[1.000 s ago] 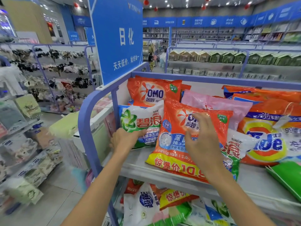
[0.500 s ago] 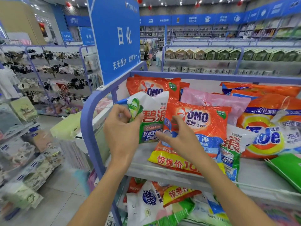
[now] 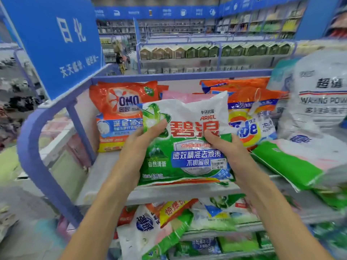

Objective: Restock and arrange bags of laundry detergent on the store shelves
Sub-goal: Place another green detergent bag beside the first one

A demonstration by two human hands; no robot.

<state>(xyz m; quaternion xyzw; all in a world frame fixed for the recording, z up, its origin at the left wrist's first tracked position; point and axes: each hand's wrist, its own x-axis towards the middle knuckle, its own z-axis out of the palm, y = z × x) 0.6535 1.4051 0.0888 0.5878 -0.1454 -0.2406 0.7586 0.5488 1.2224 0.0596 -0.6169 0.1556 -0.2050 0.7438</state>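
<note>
I hold a green and white Ariel detergent bag (image 3: pixel 189 147) upright over the front of the top shelf (image 3: pixel 169 192). My left hand (image 3: pixel 144 136) grips its left side and my right hand (image 3: pixel 225 145) grips its right side. Behind it to the left stands an orange OMO bag (image 3: pixel 120 113). An orange Tide bag (image 3: pixel 249 117) lies behind it to the right, and a pink bag (image 3: pixel 180 95) shows just above its top edge.
A big white washing-powder bag (image 3: pixel 319 102) leans at the right, with a green and white bag (image 3: pixel 293 162) lying below it. The purple shelf frame (image 3: pixel 37 147) curves at the left under a blue sign (image 3: pixel 62 40). More bags (image 3: pixel 169 226) fill the lower shelf.
My left hand pulled the Ariel bag from the shelf's left end to the middle, and my right hand left the OMO bag and took hold too. The OMO bag now stands at the left.
</note>
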